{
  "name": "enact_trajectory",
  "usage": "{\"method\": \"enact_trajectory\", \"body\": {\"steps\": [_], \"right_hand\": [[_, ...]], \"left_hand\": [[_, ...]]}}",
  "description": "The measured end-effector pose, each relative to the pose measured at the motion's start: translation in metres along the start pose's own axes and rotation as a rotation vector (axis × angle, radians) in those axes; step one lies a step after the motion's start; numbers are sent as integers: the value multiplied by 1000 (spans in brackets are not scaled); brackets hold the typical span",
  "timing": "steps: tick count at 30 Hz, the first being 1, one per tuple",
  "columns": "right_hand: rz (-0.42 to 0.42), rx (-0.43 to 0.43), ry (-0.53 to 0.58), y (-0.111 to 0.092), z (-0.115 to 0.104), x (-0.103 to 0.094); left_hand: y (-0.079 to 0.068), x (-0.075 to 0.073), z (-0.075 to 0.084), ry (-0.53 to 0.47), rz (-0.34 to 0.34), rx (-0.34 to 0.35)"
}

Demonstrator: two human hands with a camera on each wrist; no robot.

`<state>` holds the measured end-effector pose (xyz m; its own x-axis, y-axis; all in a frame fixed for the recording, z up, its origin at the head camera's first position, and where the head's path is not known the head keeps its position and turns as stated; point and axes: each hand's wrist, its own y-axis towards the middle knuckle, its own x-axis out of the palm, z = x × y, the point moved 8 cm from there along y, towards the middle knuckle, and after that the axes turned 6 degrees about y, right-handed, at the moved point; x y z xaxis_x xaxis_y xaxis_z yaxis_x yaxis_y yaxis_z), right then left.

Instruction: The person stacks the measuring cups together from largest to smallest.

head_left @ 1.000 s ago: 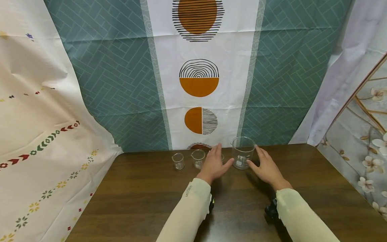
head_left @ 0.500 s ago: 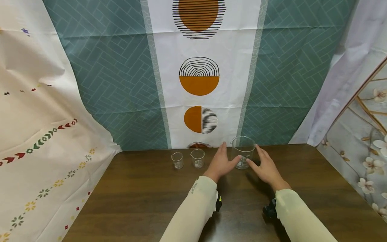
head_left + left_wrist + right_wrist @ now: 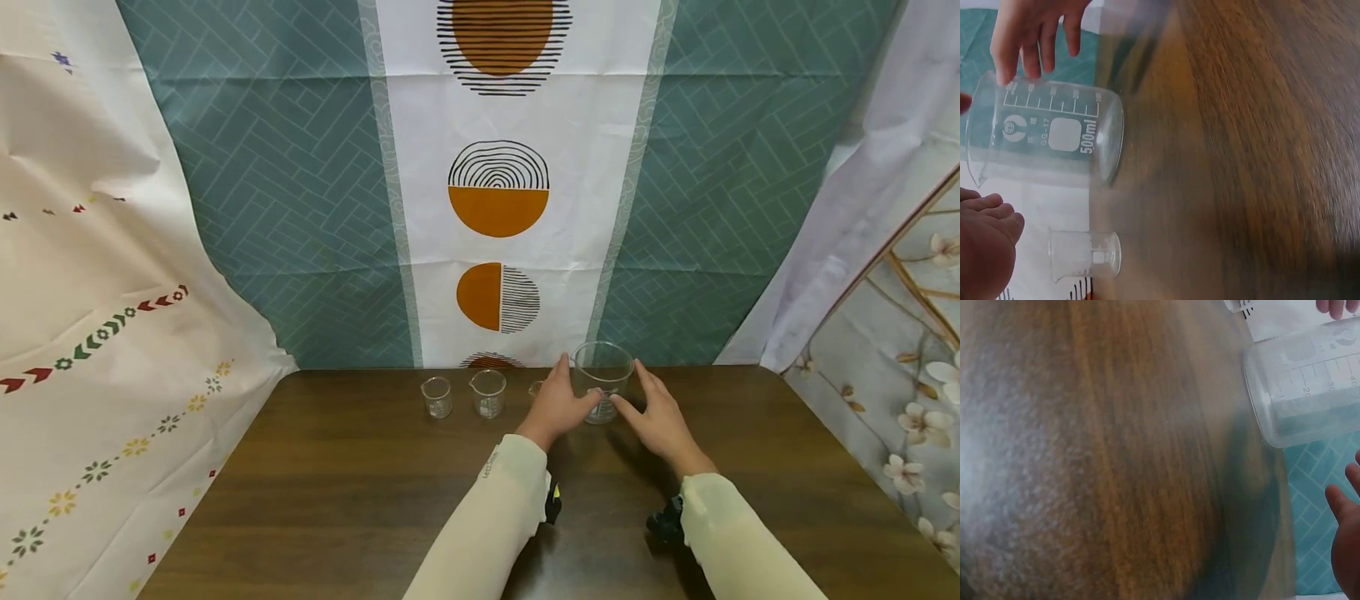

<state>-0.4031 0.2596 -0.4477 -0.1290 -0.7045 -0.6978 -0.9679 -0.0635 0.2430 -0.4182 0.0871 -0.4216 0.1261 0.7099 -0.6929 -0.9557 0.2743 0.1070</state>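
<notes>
A large clear glass beaker (image 3: pixel 602 375), marked 500ml in the left wrist view (image 3: pixel 1060 134), stands upright near the table's back edge. My left hand (image 3: pixel 557 408) is at its left side, fingers extended and thumb toward the glass. Opposite it, my right hand (image 3: pixel 663 423) has straight fingers along the right side. The right wrist view shows a gap between the right hand (image 3: pixel 1347 531) and the beaker (image 3: pixel 1310 381). Whether any fingertip touches the glass is unclear. Just left of the large beaker, a smaller beaker (image 3: pixel 1085 254) is mostly hidden behind my left hand in the head view.
Two more small beakers, one at far left (image 3: pixel 437 398) and a slightly larger one (image 3: pixel 488 394), stand in the same row. Patterned cloth (image 3: pixel 300 208) hangs behind the dark wooden table (image 3: pixel 337 492), with more cloth at both sides.
My left hand has moved right, from in front of the smaller beakers to beside the large beaker. The right hand stays nearly still. The large beaker keeps its place.
</notes>
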Motion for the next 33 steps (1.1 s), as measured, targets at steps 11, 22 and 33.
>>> {"method": "enact_trajectory", "body": {"steps": [11,22,33], "right_hand": [[16,34,53,4,3,1],[17,78,203,9,2,4],[92,48,323,14,2,5]], "left_hand": [[10,7,-4,-193,39,-62],[17,11,-13,-310,45,-85],[25,19,-22,-345,-21,-67]]}}
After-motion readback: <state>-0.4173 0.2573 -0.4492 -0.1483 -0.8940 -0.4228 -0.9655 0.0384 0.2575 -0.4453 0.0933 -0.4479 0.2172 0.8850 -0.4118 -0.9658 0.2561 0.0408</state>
